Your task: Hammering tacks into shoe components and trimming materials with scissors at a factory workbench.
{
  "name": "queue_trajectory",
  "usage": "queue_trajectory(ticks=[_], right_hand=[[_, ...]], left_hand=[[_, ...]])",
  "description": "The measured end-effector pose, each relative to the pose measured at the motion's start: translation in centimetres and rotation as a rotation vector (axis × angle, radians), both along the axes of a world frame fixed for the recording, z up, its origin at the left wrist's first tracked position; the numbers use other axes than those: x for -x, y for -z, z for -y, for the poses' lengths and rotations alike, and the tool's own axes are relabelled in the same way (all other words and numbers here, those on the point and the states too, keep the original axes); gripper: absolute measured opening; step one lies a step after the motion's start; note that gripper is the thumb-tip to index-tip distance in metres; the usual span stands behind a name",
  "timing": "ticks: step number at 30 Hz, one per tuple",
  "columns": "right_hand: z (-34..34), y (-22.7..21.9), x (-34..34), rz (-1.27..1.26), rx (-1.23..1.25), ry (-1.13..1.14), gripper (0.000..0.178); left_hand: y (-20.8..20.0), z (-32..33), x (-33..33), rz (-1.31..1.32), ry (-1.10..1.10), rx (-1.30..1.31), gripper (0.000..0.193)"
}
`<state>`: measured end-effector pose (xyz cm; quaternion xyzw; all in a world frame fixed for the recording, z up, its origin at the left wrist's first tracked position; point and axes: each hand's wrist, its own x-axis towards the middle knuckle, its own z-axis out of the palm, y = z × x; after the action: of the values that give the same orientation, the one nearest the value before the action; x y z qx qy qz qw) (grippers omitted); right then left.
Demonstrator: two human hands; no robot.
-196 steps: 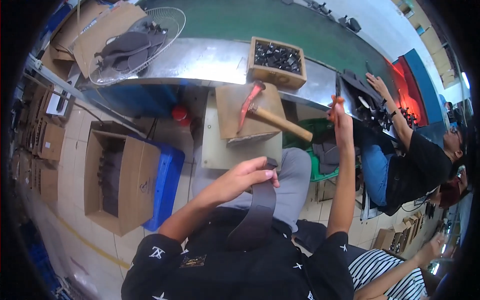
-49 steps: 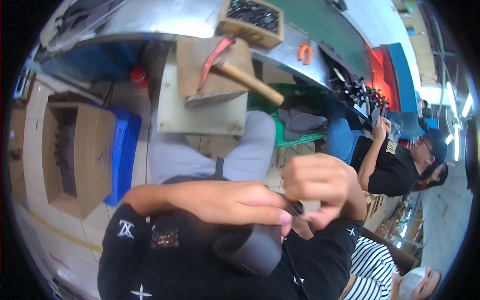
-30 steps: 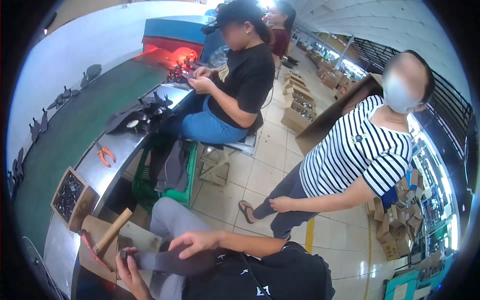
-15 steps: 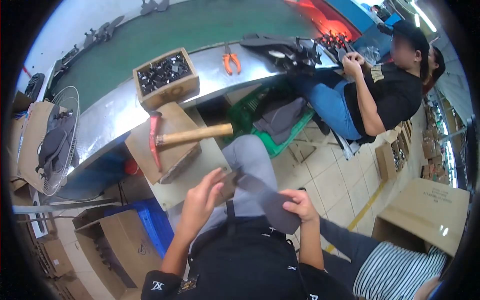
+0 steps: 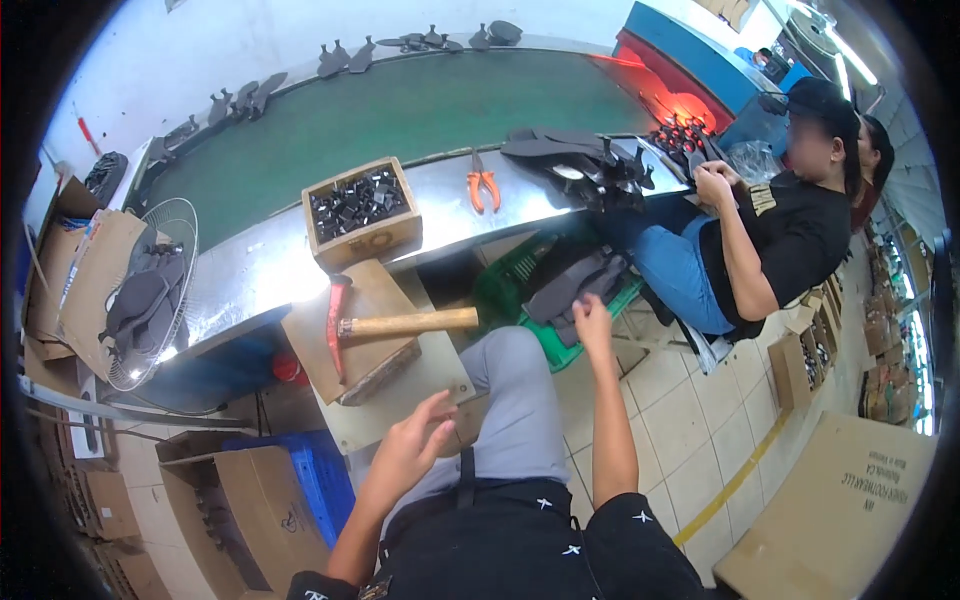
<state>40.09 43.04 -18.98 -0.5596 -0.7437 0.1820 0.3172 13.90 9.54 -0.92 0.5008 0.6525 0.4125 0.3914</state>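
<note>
My left hand (image 5: 412, 442) hovers over my lap beside the pale board on the stand, fingers spread and holding nothing. Ahead and to the right, my right hand (image 5: 593, 322) reaches to the green plastic crate (image 5: 497, 290). Its fingers are slightly apart, at the near edge of a pile of dark grey sole-shaped pieces (image 5: 572, 284) in that crate; I see nothing between them. A hammer (image 5: 405, 323) with a red head and wooden handle lies on a brown block (image 5: 385, 362) in front of my left hand.
On the metal ledge stand a wooden box (image 5: 370, 240) of small black parts, orange-handled pliers (image 5: 482, 185) and a heap of dark soles (image 5: 570, 165). A green conveyor belt (image 5: 400, 110) runs behind. A co-worker (image 5: 770, 230) sits right. Cartons (image 5: 820, 510) and a wire fan guard (image 5: 165, 290) flank me.
My right hand has moved from my lap forward to the crate, and the dark grey sole-shaped piece is out of it. My left hand stays open. The view has tilted up.
</note>
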Motion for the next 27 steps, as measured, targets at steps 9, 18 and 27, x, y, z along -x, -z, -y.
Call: queue_trajectory(ticks=[9, 18, 27], right_hand=[[-19.9, -20.3, 11.8, -0.078, -0.666, 0.080, 0.043], [-9.2, -30.5, 15.9, 0.016, -0.976, -0.301, 0.024], [14.6, -35.2, 19.8, -0.374, -0.895, -1.477, 0.046]], left_hand=[[-2.5, 0.5, 0.2, 0.007, -0.075, 0.080, 0.032], [-7.0, -1.5, 1.6, -0.511, -0.223, -0.348, 0.035], [-11.2, -0.7, 4.0, -0.219, -0.410, -0.308, 0.069]])
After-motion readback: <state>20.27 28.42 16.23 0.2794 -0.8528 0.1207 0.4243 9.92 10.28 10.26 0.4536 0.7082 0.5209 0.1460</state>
